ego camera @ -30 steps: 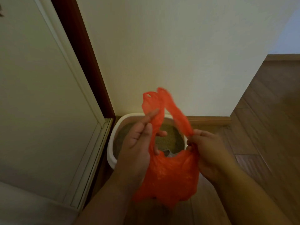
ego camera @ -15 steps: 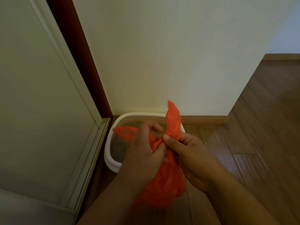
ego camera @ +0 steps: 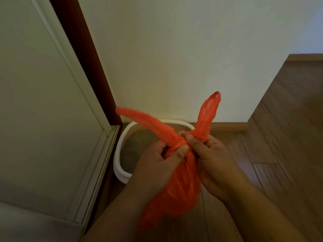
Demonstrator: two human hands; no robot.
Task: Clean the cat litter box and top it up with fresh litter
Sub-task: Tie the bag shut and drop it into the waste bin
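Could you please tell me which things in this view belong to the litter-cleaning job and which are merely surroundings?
Job: orange plastic bag, pinched at its knot by left hand and right hand; white litter box; litter.
Surroundings: door; wall; wooden floor.

Wooden floor (ego camera: 283, 137) bears the litter box (ego camera: 120, 165) (against the wall)

Head view, angled steeply down, close over hands (ego camera: 183, 159), edges perhaps distorted
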